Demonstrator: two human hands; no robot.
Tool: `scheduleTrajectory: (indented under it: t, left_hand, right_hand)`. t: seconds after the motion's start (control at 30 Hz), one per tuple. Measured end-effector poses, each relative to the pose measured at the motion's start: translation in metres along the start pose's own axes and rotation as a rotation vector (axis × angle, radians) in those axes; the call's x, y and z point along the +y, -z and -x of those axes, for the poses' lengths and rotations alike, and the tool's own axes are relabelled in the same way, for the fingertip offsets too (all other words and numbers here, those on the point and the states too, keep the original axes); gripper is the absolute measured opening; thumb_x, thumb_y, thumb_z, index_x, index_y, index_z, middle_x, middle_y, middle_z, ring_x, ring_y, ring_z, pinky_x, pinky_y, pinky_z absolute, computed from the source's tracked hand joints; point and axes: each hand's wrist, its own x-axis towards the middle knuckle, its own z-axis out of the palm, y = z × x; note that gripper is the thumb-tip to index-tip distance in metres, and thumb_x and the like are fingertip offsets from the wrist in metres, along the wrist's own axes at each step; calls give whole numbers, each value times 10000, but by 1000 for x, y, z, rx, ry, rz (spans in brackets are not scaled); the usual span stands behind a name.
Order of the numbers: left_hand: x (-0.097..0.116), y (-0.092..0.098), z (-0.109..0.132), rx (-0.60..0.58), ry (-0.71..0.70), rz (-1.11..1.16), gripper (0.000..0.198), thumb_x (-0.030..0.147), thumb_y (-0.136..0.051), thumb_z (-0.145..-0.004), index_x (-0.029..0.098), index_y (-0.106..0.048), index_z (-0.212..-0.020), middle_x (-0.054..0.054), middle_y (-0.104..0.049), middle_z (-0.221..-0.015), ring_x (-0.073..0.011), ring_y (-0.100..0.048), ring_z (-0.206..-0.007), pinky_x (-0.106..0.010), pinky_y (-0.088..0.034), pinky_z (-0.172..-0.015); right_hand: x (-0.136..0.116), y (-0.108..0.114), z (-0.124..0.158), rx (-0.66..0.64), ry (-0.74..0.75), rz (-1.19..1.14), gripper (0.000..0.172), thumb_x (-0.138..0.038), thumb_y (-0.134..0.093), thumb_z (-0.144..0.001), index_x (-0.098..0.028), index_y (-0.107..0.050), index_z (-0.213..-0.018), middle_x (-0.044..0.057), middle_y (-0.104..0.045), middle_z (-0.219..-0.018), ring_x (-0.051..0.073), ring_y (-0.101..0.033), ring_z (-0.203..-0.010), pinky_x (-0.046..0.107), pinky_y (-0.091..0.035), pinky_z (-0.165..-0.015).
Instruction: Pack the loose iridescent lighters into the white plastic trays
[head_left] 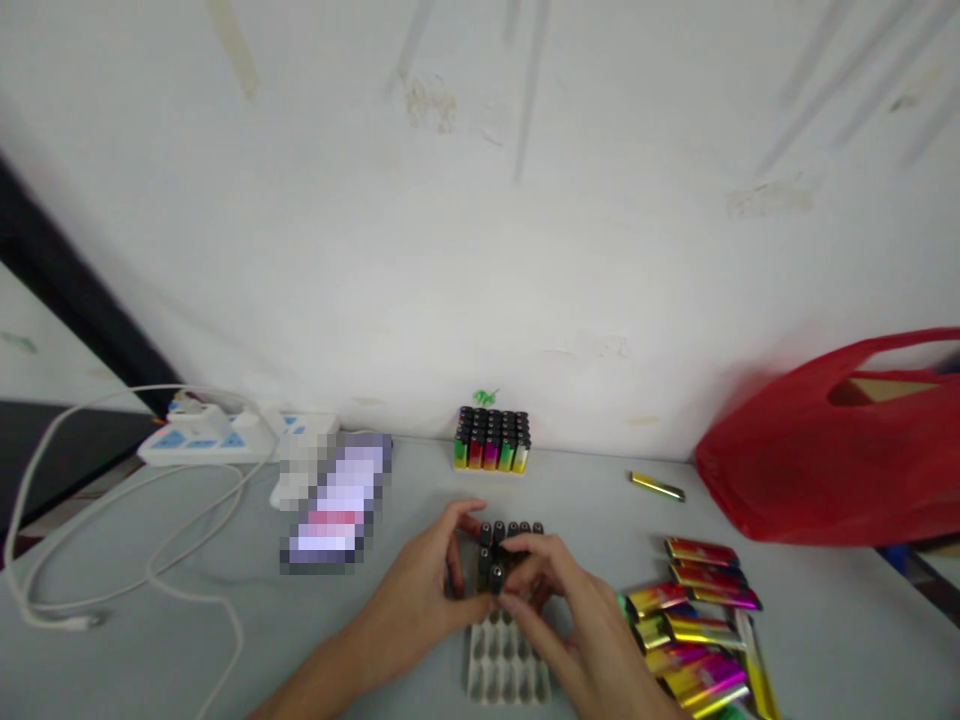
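Lighter (496,577) stands upright, cap up, pinched between fingers (519,598) of left hand (424,592) and right hand (574,615) over tray (504,672).

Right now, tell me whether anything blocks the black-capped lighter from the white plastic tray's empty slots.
Nothing visible: the right hand holds the black-capped lighter above the white plastic tray; its near slots lie open.

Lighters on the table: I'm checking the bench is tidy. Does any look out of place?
One lighter lies flat by itself near the red bag, apart from the loose pile and from the full tray by the wall.
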Motion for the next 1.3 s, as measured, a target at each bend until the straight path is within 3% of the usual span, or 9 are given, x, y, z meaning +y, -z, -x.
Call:
scheduleTrajectory:
  t: [0.17,0.3,0.5,0.73,0.9,1.03,1.1,1.2,1.3]
  left_hand:
    - [2,0,1,-1,-5,7,817,253,-846,-775,248,-525,-1525,5,-690,-1008,-173,-603,-743,-292,-464,-707]
    - [2,1,0,-2,-8,-4,818,251,-843,-770,245,-524,-1523,11,-702,-975,-177,-607,-734,-291,-458,-703]
    - [3,1,1,9,-19,-41,793,304,-870,-806,245,-533,-1522,61,-618,-797,-213,-635,-751,-322,-486,-755]
    - [1,0,1,5,-21,-56,788,335,-873,-843,247,-520,-1541,68,-597,-774,-215,-630,-740,-313,-475,-726]
    - [4,1,1,8,-2,-59,799,342,-878,-830,238,-530,-1543,46,-636,-834,-207,-620,-728,-311,-472,-720]
    - [7,1,2,13,14,-81,806,352,-872,-833,258,-530,-1556,54,-617,-802,-221,-622,-734,-322,-477,-741]
    - [8,1,3,19,13,-98,813,353,-868,-833,264,-524,-1565,52,-623,-814,-224,-629,-752,-326,-479,-758]
    - [8,1,3,16,16,-116,814,337,-865,-828,258,-527,-1564,33,-668,-877,-219,-637,-770,-326,-476,-768]
    - [7,0,3,1,28,-120,817,333,-871,-812,250,-537,-1553,23,-684,-900,-219,-634,-764,-325,-469,-755]
  right_hand:
    - [-2,1,0,32,173,120,397,-197,-639,-1091,-319,-595,-1466,9,-772,-1024,151,-764,-885,217,-602,-842]
    - [-9,4,0,39,254,185,357,-176,-623,-1100,-308,-641,-1430,30,-777,-1048,172,-776,-909,242,-619,-842]
    - [-10,9,1,29,300,368,330,-166,-548,-1124,-268,-673,-1411,74,-781,-1023,212,-779,-879,290,-622,-775]
    - [-8,10,1,19,264,439,438,-135,-482,-1111,-234,-539,-1534,35,-812,-954,187,-765,-724,286,-574,-704]
    - [-10,13,1,273,162,445,309,-173,-526,-1090,-254,-626,-1371,-19,-727,-830,166,-686,-651,277,-517,-652]
    - [-4,35,-7,573,76,580,182,-224,-514,-1090,-240,-692,-1121,76,-736,-1008,254,-702,-911,372,-537,-844]
    - [3,52,-12,658,24,706,220,-268,-494,-1088,-219,-700,-1145,129,-738,-1087,325,-677,-1050,461,-517,-963]
    - [21,73,-16,640,-142,1011,387,-278,-447,-1074,-121,-656,-1359,233,-727,-1264,417,-633,-1197,553,-478,-1041]
    - [44,83,-13,500,-356,1268,511,-247,-415,-1067,-38,-579,-1504,316,-630,-1489,471,-588,-1358,573,-454,-1075]
